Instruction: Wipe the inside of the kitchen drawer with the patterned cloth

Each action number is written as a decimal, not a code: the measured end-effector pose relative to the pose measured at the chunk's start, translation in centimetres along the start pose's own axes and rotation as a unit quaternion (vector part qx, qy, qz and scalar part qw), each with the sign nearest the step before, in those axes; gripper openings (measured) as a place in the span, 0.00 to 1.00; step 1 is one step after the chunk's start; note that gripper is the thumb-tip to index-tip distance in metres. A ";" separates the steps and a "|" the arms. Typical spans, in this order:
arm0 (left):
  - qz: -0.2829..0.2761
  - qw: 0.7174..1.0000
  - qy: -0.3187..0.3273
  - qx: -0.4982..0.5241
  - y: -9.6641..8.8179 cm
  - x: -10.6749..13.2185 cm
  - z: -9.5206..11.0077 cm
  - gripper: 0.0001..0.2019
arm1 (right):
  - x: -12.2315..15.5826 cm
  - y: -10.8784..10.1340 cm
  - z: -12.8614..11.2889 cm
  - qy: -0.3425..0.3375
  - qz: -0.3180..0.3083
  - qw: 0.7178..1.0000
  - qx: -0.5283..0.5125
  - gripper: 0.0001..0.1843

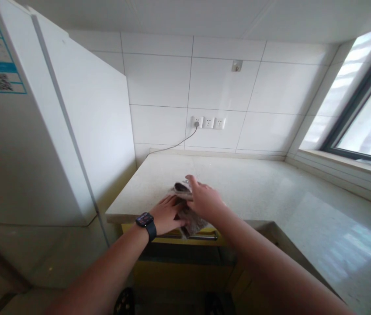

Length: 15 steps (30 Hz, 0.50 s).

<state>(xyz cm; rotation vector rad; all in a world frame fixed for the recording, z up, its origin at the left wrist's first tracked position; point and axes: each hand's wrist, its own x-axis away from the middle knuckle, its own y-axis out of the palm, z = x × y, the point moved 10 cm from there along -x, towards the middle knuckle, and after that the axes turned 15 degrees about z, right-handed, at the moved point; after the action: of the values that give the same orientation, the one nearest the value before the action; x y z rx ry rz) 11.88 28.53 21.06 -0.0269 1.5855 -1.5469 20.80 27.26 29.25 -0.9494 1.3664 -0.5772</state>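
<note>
A grey-brown cloth (190, 221) lies on the pale stone countertop (254, 188) near its front edge, partly hanging over it. My left hand (167, 214), with a dark smartwatch on the wrist, lies flat on the cloth's left side, fingers stretched out. My right hand (203, 199) rests on top of the cloth, its fingers curled over a raised fold at the far end. Most of the cloth is hidden under both hands.
A white refrigerator (41, 131) stands close on the left. The tiled back wall has a socket strip (208, 122) with a cable plugged in. A window (365, 127) is at right. Below the counter edge is a yellow drawer front with a metal handle (201, 237).
</note>
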 end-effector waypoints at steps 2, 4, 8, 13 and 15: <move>0.018 1.000 0.007 0.001 -1.0 1.1 0.4 0.33 | 1.8 1.5 -1.6 0.003 -0.043 0.999 -0.014 0.46; 0.039 0.999 0.007 0.004 -2.0 2.6 0.7 0.33 | 3.0 2.6 -2.1 0.014 -0.058 0.998 0.007 0.48; 0.096 0.995 -0.021 -0.003 -3.6 6.1 1.0 0.26 | 3.9 3.5 -1.9 0.012 -0.060 0.993 0.098 0.48; 0.196 0.977 -0.065 -0.044 -5.5 11.9 0.5 0.21 | 4.3 3.3 -0.2 -0.082 -0.067 0.987 0.119 0.40; 0.233 0.968 -0.077 -0.056 -6.0 14.6 -0.3 0.19 | 4.7 2.9 1.1 -0.121 -0.087 0.984 0.098 0.37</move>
<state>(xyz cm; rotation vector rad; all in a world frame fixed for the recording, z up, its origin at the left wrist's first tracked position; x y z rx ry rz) -0.33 19.08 17.76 0.1505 1.4294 -1.0639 22.09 25.23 24.21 -0.9490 0.9973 -0.6903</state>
